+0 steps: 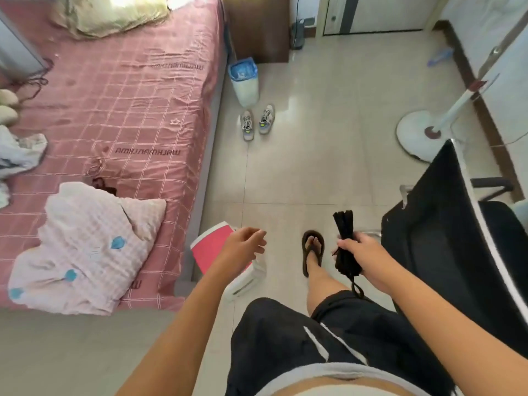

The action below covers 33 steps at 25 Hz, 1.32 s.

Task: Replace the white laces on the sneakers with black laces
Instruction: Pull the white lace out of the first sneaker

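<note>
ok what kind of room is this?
Most likely a home bedroom: a bed with a pink checked sheet and pillows, a standing fan on the tiled floor, and sneakers beside a small bin.

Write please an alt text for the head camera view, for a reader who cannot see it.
A standing person's right hand holds a bundle of black laces; the left hand is empty and open. A pair of sneakers with white laces stands farther off on the tiled floor, beside a pink bed.
</note>
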{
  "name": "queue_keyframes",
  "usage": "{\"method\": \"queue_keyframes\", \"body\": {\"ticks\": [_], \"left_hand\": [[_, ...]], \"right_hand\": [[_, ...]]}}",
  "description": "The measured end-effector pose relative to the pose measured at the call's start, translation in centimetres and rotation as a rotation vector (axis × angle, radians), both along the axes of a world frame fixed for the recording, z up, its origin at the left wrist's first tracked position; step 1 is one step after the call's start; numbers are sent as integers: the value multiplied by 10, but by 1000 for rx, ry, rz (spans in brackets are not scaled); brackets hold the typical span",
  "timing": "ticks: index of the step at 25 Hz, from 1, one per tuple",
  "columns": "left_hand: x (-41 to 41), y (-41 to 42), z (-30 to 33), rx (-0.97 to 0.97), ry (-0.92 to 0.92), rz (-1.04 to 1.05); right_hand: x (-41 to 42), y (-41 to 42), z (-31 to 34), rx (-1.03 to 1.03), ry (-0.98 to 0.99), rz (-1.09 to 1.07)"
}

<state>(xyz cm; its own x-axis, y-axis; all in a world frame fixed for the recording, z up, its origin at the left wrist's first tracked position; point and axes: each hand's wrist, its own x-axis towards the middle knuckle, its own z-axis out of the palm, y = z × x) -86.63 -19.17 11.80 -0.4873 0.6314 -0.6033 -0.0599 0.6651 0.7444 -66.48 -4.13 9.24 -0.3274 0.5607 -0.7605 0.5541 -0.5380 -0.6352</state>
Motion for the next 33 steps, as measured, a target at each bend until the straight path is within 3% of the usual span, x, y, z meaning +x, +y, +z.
{"method": "queue_keyframes", "body": {"ticks": [6,12,25,29,33], "left_hand": [[-83,150,-18,-81,-3,-41],[-197,323,1,21,16,-82],[-444,526,-100,-123,-63,-58],[-491,576,-159,-158,-63,23],[-518,616,-280,-119,-109,222]], "right_hand": [[-106,168,-11,80,-63,67],[-238,324,2,114,-38,197],[-447,511,-89,-51,-195,103],[-512,570,-137,-85,-177,76],[-580,613,-261,-84,-195,175]]}}
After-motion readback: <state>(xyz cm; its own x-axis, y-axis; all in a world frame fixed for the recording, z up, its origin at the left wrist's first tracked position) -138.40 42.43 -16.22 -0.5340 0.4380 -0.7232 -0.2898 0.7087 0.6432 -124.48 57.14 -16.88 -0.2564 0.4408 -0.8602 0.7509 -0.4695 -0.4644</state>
